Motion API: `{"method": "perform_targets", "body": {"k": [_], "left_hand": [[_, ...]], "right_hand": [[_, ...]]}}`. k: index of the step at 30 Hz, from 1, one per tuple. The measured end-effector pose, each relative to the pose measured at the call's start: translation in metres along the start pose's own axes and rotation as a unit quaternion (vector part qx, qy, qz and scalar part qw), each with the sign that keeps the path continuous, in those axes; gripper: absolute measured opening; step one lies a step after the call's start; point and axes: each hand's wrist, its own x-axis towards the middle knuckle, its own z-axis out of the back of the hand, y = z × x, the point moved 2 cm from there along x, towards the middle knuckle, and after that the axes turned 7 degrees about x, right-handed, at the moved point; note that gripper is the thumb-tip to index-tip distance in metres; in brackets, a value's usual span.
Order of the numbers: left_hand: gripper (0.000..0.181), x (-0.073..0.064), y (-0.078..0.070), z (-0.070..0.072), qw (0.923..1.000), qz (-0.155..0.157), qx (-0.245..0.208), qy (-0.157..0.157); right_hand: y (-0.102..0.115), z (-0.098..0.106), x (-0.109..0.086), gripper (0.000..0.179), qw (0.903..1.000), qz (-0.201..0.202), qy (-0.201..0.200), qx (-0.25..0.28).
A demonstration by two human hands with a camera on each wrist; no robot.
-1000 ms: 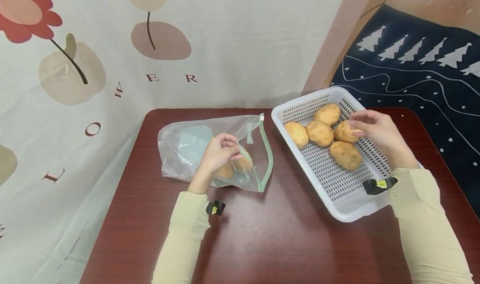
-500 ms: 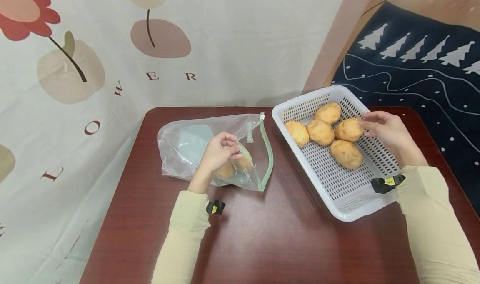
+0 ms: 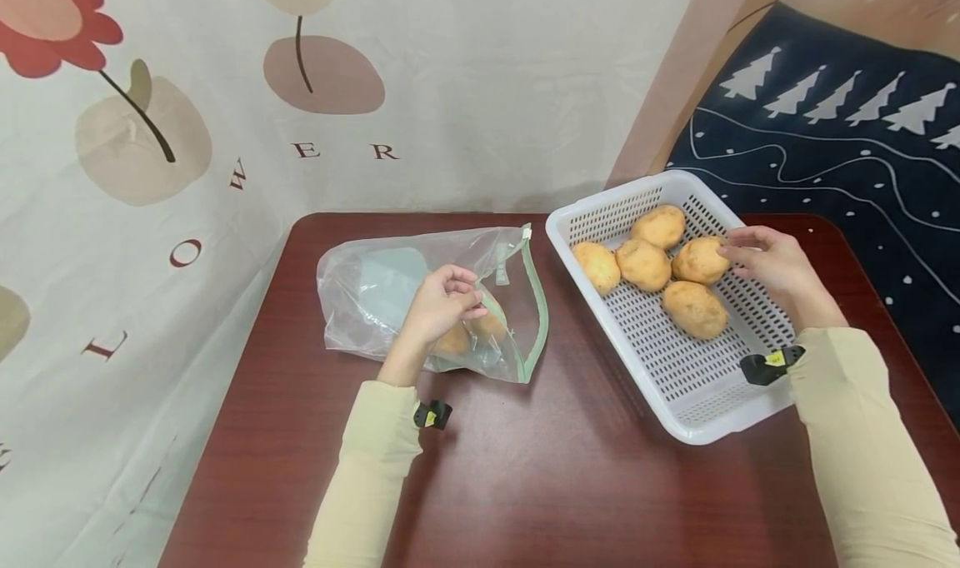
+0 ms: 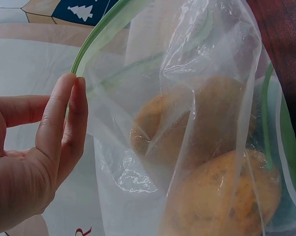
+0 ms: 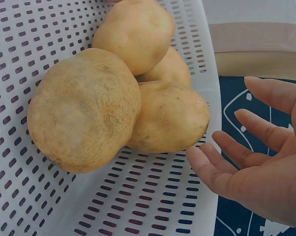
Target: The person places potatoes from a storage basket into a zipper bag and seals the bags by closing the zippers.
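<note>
A clear zip bag with a green edge lies on its side on the table. My left hand pinches the upper edge of its mouth between thumb and fingers, as the left wrist view also shows. Two potatoes are inside the bag, the nearer potato seen through the plastic. My right hand is over the right side of a white plastic basket, its fingers spread and holding nothing. Its fingertips are right at the end of the rightmost potato. A larger potato lies beside that one.
The white basket stands at the right of the dark red table and holds several potatoes. A printed cloth hangs behind the table, and a navy cloth with white trees is at the right.
My right hand has drawn back slightly to the right from the rightmost potato, its fingers staying near it. My left hand keeps its pinch on the bag's edge.
</note>
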Motion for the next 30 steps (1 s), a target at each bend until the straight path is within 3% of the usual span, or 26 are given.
{"method": "perform_targets", "body": {"k": [7,15,23,27,30], "left_hand": [[0.025,0.000,0.000,0.000,1.0000,0.000,-0.005,0.002],[0.027,0.000,0.000,0.000,1.0000,0.000,-0.003,0.002],[0.025,0.000,0.002,0.001,1.0000,0.002,-0.005,-0.002],[0.025,0.000,0.002,0.001,1.0000,0.002,-0.005,-0.003],[0.025,-0.001,0.002,0.001,1.0000,0.004,-0.006,-0.004]], "right_hand": [[-0.009,-0.002,0.008,0.065,0.9996,-0.018,-0.001,0.021],[-0.068,0.006,0.053,0.064,0.9985,-0.022,-0.030,0.039],[-0.036,-0.002,0.033,0.067,0.9982,-0.026,-0.008,0.053],[-0.049,-0.002,0.043,0.067,0.9970,-0.045,-0.026,0.057],[-0.062,0.000,0.056,0.069,0.9975,-0.037,-0.026,0.055]]}}
